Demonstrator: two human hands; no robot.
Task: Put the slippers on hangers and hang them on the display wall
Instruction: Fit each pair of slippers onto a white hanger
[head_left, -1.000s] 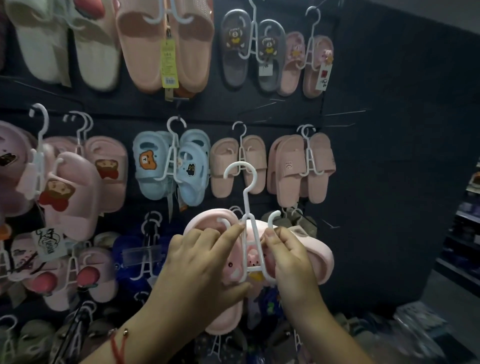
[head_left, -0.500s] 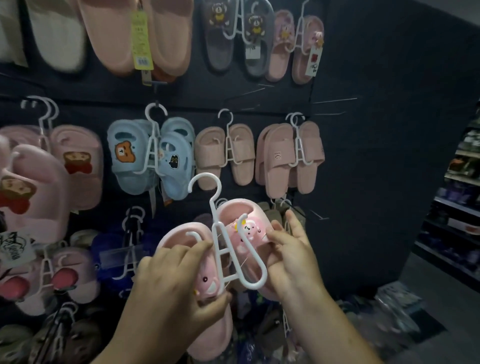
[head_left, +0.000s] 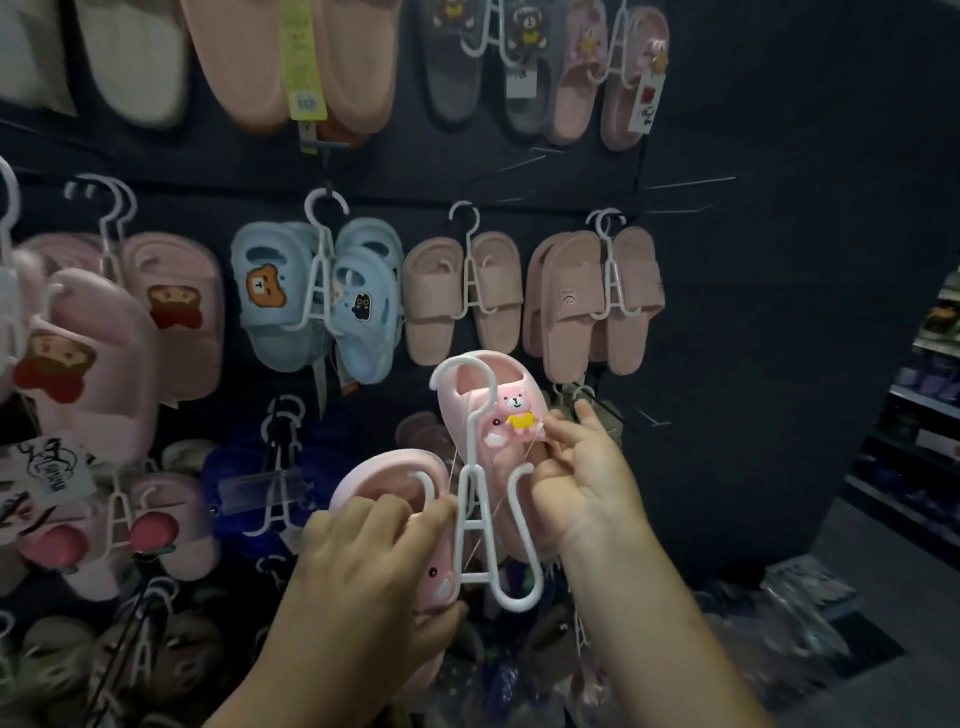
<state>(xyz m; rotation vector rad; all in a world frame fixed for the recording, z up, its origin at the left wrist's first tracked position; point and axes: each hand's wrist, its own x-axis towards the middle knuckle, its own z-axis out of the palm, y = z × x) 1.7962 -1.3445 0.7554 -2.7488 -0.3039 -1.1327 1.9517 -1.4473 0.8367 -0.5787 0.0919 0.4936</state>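
My left hand (head_left: 374, 566) grips the lower pink slipper (head_left: 384, 483), my right hand (head_left: 582, 483) pinches the bear slipper (head_left: 498, 415); white hanger (head_left: 475, 499) between them, in front of the display wall (head_left: 753, 312).

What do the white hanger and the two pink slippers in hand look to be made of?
White hanger: likely moulded plastic, smooth and slightly glossy, judging by its thin rounded bars and one-piece hook. Pink slippers, one in the left hand, one in the right hand: probably soft foam or rubber, matte, with thick rounded edges; the bear charm looks like glossier plastic.
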